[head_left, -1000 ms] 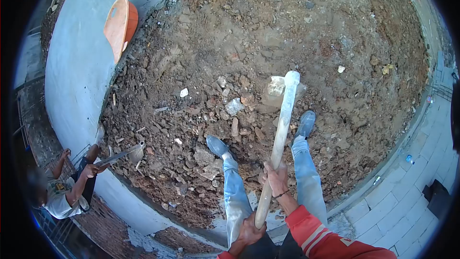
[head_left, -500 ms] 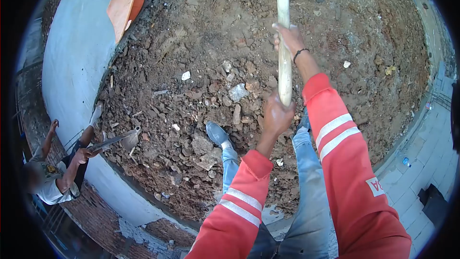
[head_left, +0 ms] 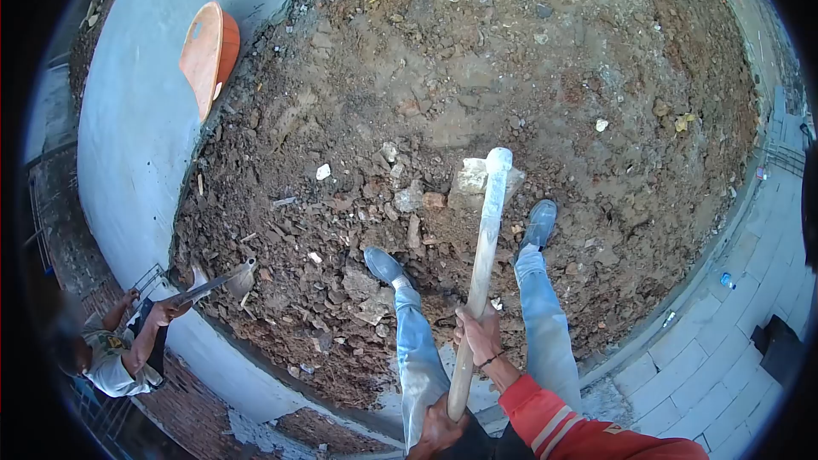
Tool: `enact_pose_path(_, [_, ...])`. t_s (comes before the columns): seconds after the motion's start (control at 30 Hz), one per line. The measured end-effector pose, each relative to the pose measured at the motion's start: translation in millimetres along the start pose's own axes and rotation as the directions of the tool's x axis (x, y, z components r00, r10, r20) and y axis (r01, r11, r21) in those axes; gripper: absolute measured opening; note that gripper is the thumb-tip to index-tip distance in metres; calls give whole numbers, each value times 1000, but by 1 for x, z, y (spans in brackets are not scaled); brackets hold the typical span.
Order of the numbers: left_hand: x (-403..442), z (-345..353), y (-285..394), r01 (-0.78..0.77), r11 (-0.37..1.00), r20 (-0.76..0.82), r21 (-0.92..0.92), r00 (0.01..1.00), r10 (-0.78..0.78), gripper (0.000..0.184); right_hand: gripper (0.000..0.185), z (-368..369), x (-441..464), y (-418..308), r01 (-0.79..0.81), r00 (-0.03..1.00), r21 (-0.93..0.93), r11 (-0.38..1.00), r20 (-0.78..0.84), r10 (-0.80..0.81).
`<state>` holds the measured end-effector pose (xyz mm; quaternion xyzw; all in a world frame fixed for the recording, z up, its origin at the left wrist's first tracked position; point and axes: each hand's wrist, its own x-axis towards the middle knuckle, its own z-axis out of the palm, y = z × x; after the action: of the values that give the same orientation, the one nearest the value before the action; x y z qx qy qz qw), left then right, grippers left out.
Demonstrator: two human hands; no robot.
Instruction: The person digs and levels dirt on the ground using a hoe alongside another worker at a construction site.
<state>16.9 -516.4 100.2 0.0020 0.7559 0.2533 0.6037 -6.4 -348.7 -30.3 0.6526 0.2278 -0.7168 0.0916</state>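
Observation:
A hoe (head_left: 484, 243) with a long pale wooden handle slants through the middle of the head view. Its broad blade, crusted with dirt, rests at the soil between and just beyond my shoes. My right hand (head_left: 481, 334), a dark band at its wrist, is wrapped round the lower handle. Close to my body, my left hand (head_left: 436, 428) grips the butt end, partly cut off by the lower edge. Brown soil (head_left: 477, 119) with stones and rubble lies all about the blade.
At the left, another person (head_left: 115, 349) holds a shovel (head_left: 213, 283) over the rubble. An orange basin (head_left: 228, 47) sits on the grey concrete ledge (head_left: 128, 145). Pale paving (head_left: 716, 366) borders the soil at right, with a bottle (head_left: 726, 279) and a dark cloth-like item (head_left: 780, 347).
Both my hands have pulled the hoe back toward my body, and its blade has come from the top of the view to near my feet. My right shoe now shows fully.

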Motion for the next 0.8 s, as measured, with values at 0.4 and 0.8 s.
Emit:
enact_pose_path(0.4, [242,-21,210,-674,735,-279,-77,722,633,48,21,62,39,-329,804,595,-95,587,168,-786])
enact_pose_path(0.8, [99,13,29,-31,1000,-68,6,997,31,45,21,-6,104,-28,91,991,-89,992,-88,-99])
